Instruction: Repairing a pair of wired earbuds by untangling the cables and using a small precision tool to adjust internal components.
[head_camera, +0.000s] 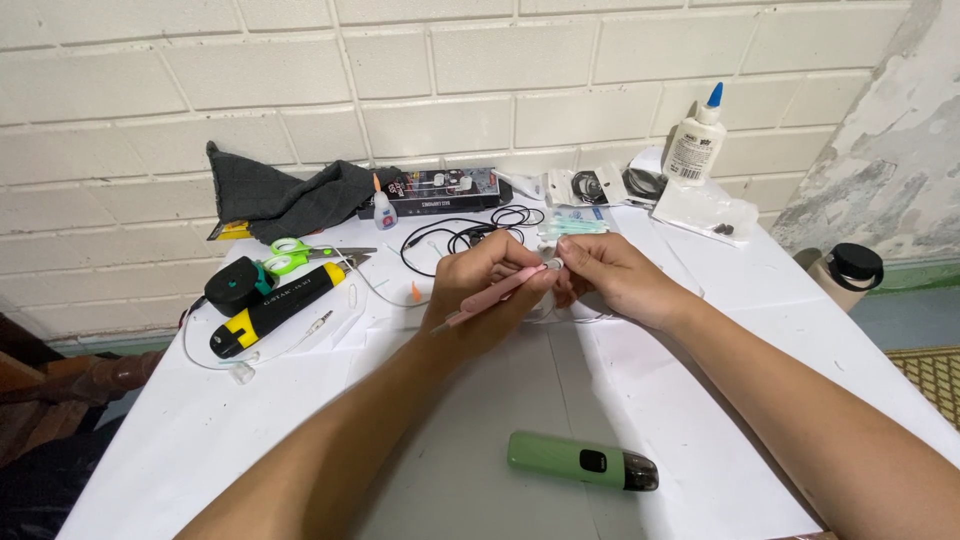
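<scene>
In the head view, the left hand (490, 290) is gripping a slim pink pen-shaped tool (497, 291) between thumb and fingers, its shaft slanting down to the left and its upper tip pointing at a small whitish piece (553, 264). The right hand (610, 277) is pinching that small piece between its fingertips, just beside the tool's tip; what exactly the piece is cannot be told. Both hands are hovering over the white table (620, 420), near its middle, and a thin white wire (585, 319) is trailing beneath them.

A green oblong device with a dark end (582, 462) is lying on the table nearer the viewer, well apart from the hands. To the left, a black-and-yellow handheld tool (275, 309) is resting beside green-handled scissors (300, 256) and a dark grey crumpled cloth (290, 195). A coil of black cable (470, 233) is lying behind the hands. A white glue bottle with a blue cap (697, 139) is standing at the back by the white brick wall (400, 80), and a small bottle with an orange tip (383, 208) is standing near the cloth.
</scene>
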